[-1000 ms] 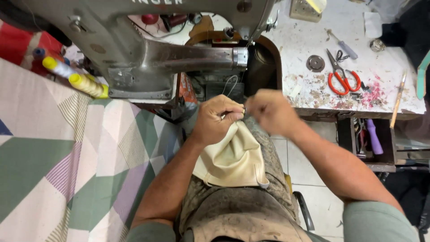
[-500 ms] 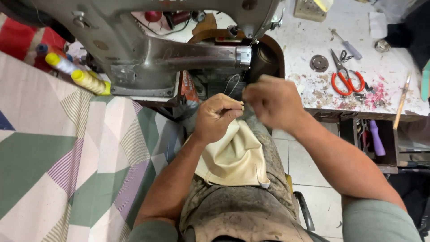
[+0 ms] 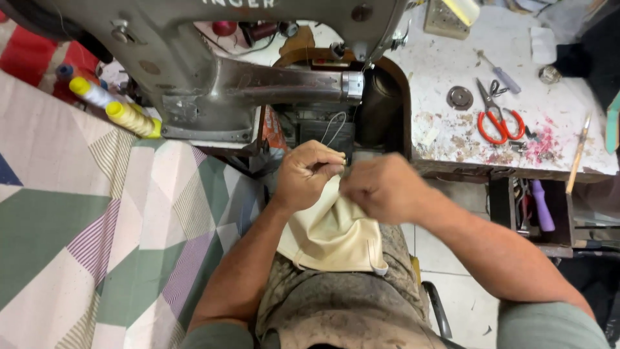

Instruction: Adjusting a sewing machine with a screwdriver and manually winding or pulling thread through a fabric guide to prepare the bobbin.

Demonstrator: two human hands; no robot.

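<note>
Left hand (image 3: 312,176) and right hand (image 3: 381,189), close together, both pinch cream fabric (image 3: 332,236); yellow thread spools (image 3: 132,118) lie far left.

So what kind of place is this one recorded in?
Most likely a small sewing or leather repair workshop: a heavy grey sewing machine, thread spools, and red-handled scissors on a stained workbench, with both hands pinching cream material.

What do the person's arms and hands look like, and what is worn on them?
The left hand and right hand are bare: no gloves, rings or watch show. The forearms are uncovered, with some hair. Short grey-green sleeves cover only the upper arms at the bottom edge.
</note>
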